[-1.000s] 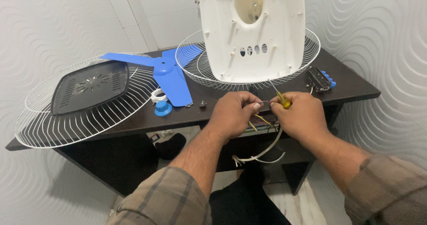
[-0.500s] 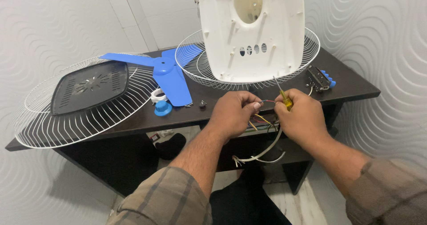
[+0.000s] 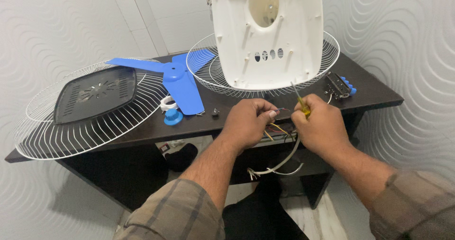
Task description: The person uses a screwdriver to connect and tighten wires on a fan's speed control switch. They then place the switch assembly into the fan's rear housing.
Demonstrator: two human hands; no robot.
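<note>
My left hand [image 3: 250, 122] pinches thin coloured wires [image 3: 277, 128] at the front edge of the dark table [image 3: 374, 92]. My right hand [image 3: 320, 125] grips a yellow-handled screwdriver [image 3: 300, 102], its shaft pointing up toward the white fan base housing [image 3: 268, 36] that stands upright just behind both hands. A white cable [image 3: 279, 163] with stripped ends hangs down below the hands. The two hands are close together, nearly touching.
A white wire fan guard [image 3: 71, 126] with a black centre plate lies at the left. A blue fan blade [image 3: 177, 81], a blue knob [image 3: 173, 117] and a white ring [image 3: 167, 103] lie mid-table. A second wire guard [image 3: 208, 76] lies under the housing. A switch block [image 3: 339, 86] sits at the right.
Both hands have stayed in place over the wires, with only small shifts of the fingers and the screwdriver tip.
</note>
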